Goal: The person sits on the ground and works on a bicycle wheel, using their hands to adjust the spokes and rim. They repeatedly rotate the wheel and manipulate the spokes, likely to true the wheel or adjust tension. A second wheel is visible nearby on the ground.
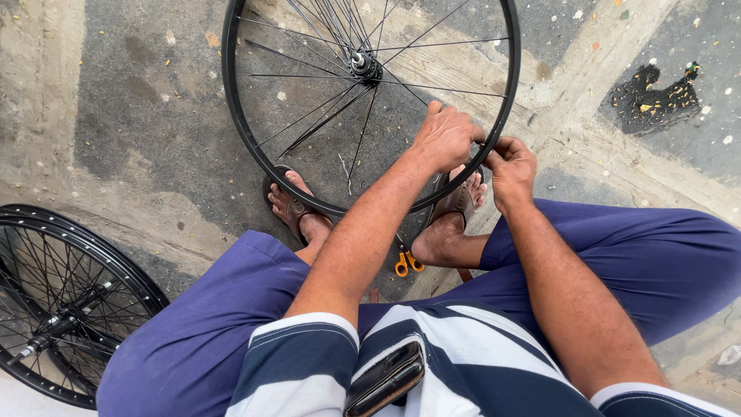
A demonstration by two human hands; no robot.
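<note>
A black spoked bicycle wheel rim [231, 100] stands upright on the concrete floor in front of me, its lower edge between my sandalled feet. My left hand [446, 137] rests on the rim's lower right part, fingers curled over it. My right hand [511, 166] is just beside it on the same stretch of rim, fingers pinched at the rim's edge. What is between the fingers is hidden. The hub [363, 63] and thin spokes show at the top. Orange-handled scissors [407, 261] lie on the floor under my left forearm.
A second black spoked wheel [54, 301] lies at the lower left. A dark phone or wallet [386, 378] sticks out of my striped shirt pocket. A dark stain [652, 96] marks the floor at upper right. My legs in blue trousers spread to both sides.
</note>
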